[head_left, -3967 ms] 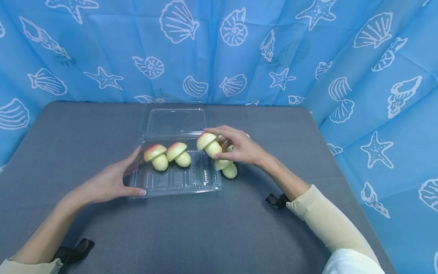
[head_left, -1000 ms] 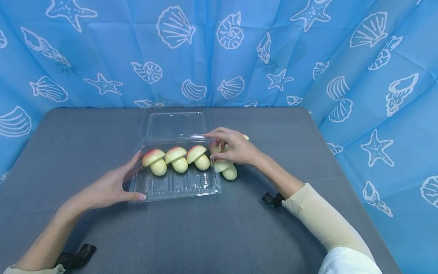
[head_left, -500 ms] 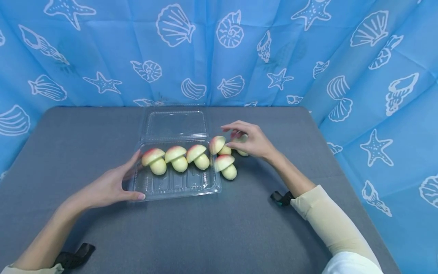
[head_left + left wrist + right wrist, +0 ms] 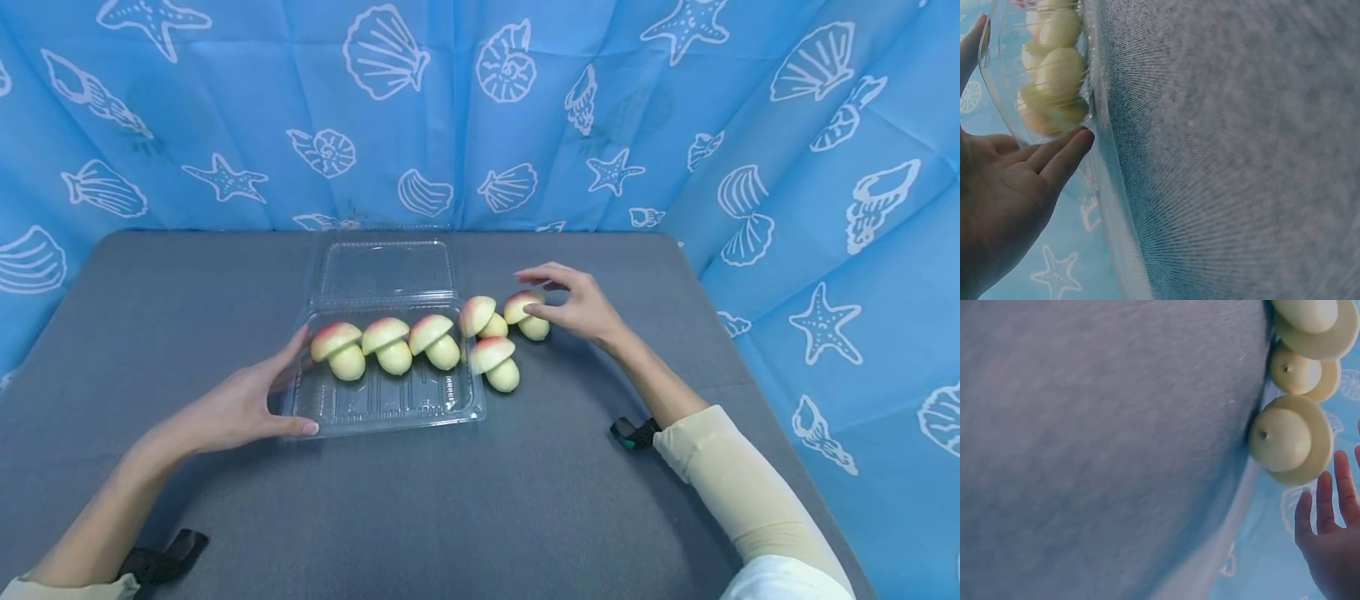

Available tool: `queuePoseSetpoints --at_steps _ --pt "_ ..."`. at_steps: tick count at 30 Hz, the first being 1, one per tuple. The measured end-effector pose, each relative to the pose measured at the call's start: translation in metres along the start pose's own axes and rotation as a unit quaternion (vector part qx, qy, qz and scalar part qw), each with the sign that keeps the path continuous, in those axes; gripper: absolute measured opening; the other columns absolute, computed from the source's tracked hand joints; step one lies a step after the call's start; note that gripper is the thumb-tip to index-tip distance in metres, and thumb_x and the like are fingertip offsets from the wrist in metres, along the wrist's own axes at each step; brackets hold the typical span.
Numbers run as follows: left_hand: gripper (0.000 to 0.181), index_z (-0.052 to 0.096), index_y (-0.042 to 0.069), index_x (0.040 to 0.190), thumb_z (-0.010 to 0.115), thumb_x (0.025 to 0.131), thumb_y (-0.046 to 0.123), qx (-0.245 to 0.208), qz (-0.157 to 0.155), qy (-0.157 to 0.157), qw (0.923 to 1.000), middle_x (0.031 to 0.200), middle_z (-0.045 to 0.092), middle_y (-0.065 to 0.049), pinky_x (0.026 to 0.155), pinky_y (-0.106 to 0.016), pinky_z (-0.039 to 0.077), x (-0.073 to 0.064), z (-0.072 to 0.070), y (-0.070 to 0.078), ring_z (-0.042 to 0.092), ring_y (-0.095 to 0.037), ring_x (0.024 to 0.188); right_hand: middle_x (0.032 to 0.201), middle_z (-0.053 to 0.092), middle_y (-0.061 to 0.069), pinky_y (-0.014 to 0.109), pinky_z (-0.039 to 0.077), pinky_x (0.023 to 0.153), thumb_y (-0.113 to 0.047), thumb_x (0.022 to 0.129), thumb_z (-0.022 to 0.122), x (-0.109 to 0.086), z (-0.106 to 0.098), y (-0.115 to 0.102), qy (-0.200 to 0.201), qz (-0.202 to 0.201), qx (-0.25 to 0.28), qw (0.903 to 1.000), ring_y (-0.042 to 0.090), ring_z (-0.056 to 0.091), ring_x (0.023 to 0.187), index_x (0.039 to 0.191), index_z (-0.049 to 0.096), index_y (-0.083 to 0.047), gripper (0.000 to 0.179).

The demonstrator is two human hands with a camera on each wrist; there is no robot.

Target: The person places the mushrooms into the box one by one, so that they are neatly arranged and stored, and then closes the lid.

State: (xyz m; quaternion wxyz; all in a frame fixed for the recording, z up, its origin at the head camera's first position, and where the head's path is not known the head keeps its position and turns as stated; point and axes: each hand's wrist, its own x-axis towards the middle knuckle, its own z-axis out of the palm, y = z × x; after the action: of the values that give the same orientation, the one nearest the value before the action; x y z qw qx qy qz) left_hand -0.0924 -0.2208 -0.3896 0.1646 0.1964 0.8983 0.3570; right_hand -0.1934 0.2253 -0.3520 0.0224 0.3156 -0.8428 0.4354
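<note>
Left hand [image 4: 232,404] grips box [image 4: 390,406] at nine o'clock, three mushrooms [image 4: 387,332] in, three left out at three o'clock, right hand [image 4: 583,310] wide-fingered.

The right wrist view's top edge crops one mushroom-shaped piece [image 4: 1315,326] (the tabletop [image 4: 1085,425] is blurred).

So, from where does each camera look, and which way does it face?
Head: on the head, facing forward and down at the box; left hand and right hand show.
Left wrist: on that wrist, facing the box; left hand shows.
Right wrist: on that wrist, facing loose mushrooms; right hand shows.
Head and right wrist share the loose mushrooms.
</note>
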Motion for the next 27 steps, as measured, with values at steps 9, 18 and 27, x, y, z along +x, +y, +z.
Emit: queuePoseSetpoints --at_steps 9,18,27 --pt "0.125 -0.006 0.012 0.160 0.081 0.078 0.050 0.000 0.003 -0.002 1.0000 0.162 0.012 -0.025 0.109 -0.062 0.033 0.001 0.000 -0.001 0.044 -0.049 0.131 0.132 0.055 0.024 0.062 0.043 0.101 0.002 0.084 0.076 -0.010 -0.003 0.019 -0.045 0.063 0.021 0.9968 0.042 0.050 0.124 0.131 0.060 0.005 0.050" --pt "0.125 -0.005 0.011 0.160 0.082 0.078 0.048 -0.002 0.007 0.000 1.0000 0.162 0.010 -0.025 0.109 -0.063 0.030 0.000 0.000 0.000 0.042 -0.049 0.133 0.135 0.054 0.012 0.053 0.045 0.102 -0.007 0.084 0.080 -0.012 0.001 0.063 -0.078 0.084 0.021 0.9932 0.029 0.052 0.122 0.142 0.053 -0.005 0.065" --pt "0.125 -0.005 0.010 0.160 0.083 0.078 0.047 -0.005 0.010 0.002 0.9999 0.163 0.010 -0.024 0.109 -0.062 0.032 0.001 0.001 -0.002 0.042 -0.049 0.133 0.139 0.050 0.022 0.057 0.045 0.101 0.000 0.085 0.077 -0.009 -0.002 0.031 -0.103 0.117 0.003 0.9878 0.040 0.053 0.120 0.147 0.044 0.002 0.070"
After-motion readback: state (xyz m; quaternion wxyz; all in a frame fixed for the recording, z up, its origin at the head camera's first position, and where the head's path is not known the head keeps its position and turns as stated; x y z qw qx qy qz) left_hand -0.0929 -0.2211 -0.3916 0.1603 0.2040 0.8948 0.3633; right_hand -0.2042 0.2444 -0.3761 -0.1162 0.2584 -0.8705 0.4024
